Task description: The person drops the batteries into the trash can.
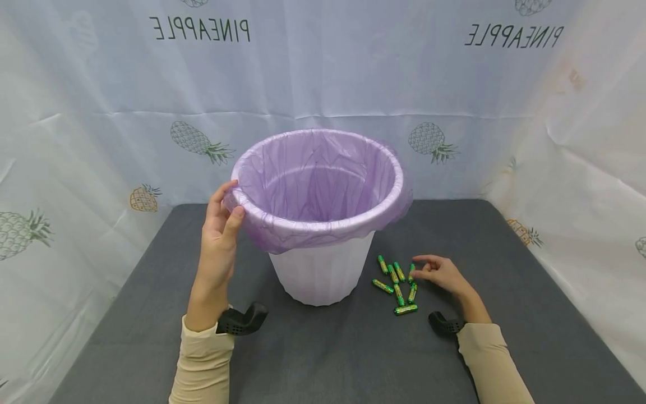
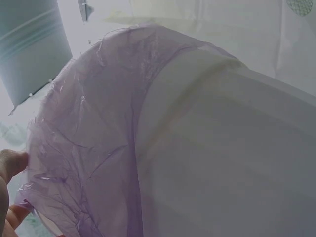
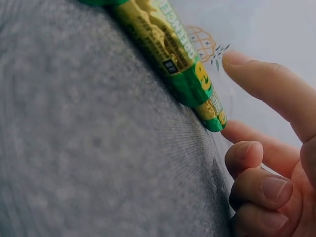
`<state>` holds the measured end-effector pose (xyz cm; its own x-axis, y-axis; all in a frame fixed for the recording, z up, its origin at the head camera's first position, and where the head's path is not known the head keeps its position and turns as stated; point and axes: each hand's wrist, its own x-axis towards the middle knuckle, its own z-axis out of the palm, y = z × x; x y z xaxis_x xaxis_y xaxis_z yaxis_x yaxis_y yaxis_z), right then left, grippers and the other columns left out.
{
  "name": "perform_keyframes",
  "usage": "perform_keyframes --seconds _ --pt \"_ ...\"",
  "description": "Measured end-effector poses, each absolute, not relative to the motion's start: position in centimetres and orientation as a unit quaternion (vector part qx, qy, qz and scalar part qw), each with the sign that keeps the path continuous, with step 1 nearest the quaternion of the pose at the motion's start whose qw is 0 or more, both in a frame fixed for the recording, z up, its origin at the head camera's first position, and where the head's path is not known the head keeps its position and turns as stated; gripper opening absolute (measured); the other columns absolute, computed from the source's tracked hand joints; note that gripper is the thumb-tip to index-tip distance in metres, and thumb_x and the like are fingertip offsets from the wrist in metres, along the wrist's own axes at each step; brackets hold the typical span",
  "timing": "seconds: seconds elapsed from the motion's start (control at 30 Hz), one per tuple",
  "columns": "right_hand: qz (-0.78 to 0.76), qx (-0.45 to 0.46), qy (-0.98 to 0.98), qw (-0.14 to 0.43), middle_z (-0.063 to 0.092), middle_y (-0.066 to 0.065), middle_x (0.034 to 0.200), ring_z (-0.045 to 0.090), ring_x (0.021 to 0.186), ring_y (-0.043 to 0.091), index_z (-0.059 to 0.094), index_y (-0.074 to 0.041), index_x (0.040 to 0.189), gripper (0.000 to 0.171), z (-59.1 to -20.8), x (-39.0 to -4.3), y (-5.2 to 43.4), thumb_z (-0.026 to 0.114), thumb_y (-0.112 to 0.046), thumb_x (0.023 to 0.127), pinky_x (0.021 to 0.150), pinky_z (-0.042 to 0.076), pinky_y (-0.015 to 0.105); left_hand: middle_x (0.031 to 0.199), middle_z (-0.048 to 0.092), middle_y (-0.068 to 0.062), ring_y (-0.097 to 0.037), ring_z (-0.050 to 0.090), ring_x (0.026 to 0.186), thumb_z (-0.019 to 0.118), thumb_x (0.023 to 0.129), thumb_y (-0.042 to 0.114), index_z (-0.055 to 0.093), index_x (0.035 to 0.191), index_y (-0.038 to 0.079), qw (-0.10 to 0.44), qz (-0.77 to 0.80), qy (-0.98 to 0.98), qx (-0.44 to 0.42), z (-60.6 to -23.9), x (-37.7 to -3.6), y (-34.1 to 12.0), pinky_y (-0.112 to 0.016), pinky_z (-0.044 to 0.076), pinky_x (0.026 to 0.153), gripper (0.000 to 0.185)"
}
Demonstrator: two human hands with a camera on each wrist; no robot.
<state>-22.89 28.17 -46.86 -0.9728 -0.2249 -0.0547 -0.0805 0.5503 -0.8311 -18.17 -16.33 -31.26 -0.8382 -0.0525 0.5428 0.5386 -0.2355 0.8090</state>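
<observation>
A white trash bin (image 1: 323, 269) stands mid-table, lined with a purple plastic bag (image 1: 323, 185) folded over its rim. My left hand (image 1: 219, 235) holds the left side of the rim, thumb and fingers on the lined edge. The left wrist view shows the overhanging purple bag (image 2: 94, 128) close beside my fingertips. Right of the bin lie several green and gold batteries (image 1: 398, 293). My right hand (image 1: 440, 273) is at the rightmost ones, thumb and forefinger spread apart, other fingers curled. One fingertip is right at the end of a battery (image 3: 212, 113) in the right wrist view.
The dark grey table (image 1: 323, 359) reaches to a pale curtain (image 1: 323, 67) with pineapple prints behind it. Similar sheets hang at both sides. A black wrist-worn device (image 1: 243, 318) sits on the left wrist, another black device (image 1: 445, 324) on the right.
</observation>
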Motion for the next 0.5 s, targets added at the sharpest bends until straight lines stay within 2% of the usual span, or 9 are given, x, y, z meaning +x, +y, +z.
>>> perform_keyframes --seconds 0.5 --pt "-0.456 -0.098 0.881 0.084 0.052 -0.009 0.064 0.038 0.052 0.0 0.054 0.01 0.126 0.055 -46.9 -22.96 27.82 0.074 -0.017 0.083 0.054 0.035 0.02 0.111 0.053 0.004 -0.006 0.051 0.103 0.047 0.099 0.01 0.043 0.137 0.019 0.192 -0.758 -0.587 -0.212 -31.29 -18.19 -16.33 -0.02 0.038 0.096 0.04"
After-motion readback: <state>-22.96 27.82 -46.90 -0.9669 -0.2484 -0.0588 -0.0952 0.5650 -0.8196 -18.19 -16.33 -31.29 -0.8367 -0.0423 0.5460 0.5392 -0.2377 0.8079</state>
